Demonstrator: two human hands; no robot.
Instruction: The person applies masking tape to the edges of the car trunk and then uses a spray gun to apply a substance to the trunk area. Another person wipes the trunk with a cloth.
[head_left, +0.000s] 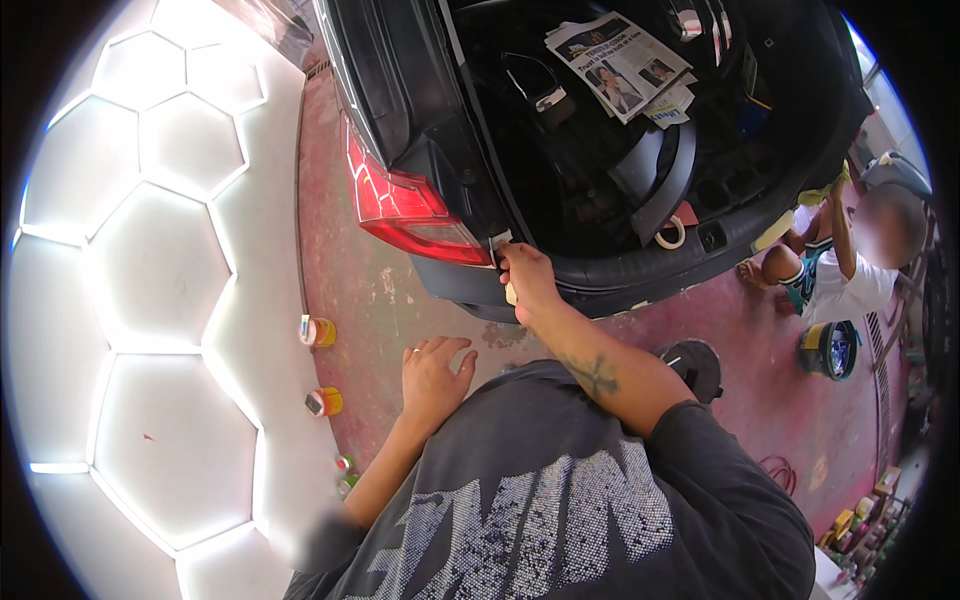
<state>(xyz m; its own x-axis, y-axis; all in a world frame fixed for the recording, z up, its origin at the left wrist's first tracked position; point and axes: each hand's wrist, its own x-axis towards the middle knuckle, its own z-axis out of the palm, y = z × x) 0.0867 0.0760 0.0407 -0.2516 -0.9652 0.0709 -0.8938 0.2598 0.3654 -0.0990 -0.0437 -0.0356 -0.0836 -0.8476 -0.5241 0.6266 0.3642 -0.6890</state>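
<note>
Right hand point(530, 281), just off centre toward two o'clock, fingers closed round pale-handled tool point(511, 294), probably for control beside red taillight point(408, 213), eleven o'clock. Left hand point(434, 381), seven o'clock, empty, fingers loosely open.

We had open floor point(372, 292) at eleven o'clock from our left hand point(432, 382); an orange container point(330, 401) stood in its way at nine; the red tail light point(410, 205) blocked our right hand point(530, 281) at ten.
</note>
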